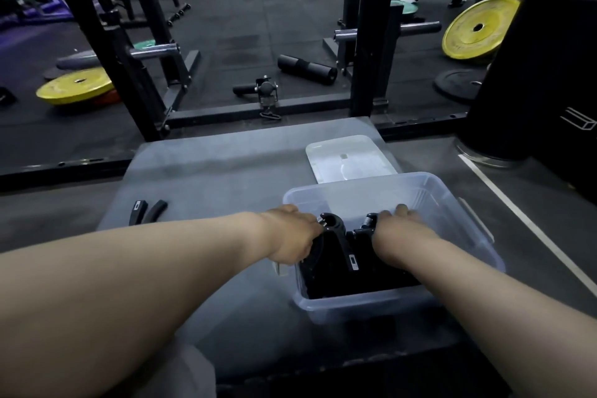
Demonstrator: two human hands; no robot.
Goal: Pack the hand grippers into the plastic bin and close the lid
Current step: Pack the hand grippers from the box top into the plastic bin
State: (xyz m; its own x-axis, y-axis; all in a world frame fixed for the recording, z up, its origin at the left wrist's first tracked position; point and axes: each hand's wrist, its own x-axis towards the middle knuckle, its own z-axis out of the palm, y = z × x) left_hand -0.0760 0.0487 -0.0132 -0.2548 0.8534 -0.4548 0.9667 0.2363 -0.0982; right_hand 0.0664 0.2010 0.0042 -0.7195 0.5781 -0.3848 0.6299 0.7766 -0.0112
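**Clear plastic bin part-filled, lid off, one hand gripper outstanding**

Clear plastic bin (365,304) stands on the right half of a grey platform (210,171), uncovered. Its lid (349,158) lies flat on the platform just behind the bin, touching or almost touching the far wall.

Both of the person's forearms reach forward into the bin. The left hand (290,236) sits at the bin's left wall with its fingers curled round one handle of the first hand gripper (336,229), whose spring coil and black head stand up just to the right of the knuckles. The gripper's other handle slants down into the bin, away from the hand.

The right hand (397,229) lies inside the bin, directly against the second hand gripper (366,226), whose spring shows at the hand's left edge. The fingers point away from the camera and their undersides are hidden, so I cannot tell whether this hand holds the gripper or only rests on it.

More black items fill the near part of the bin beneath both hands; they cannot be made out singly.

The loose hand gripper (147,212) lies on the platform well to the left of the bin, clear of both hands.
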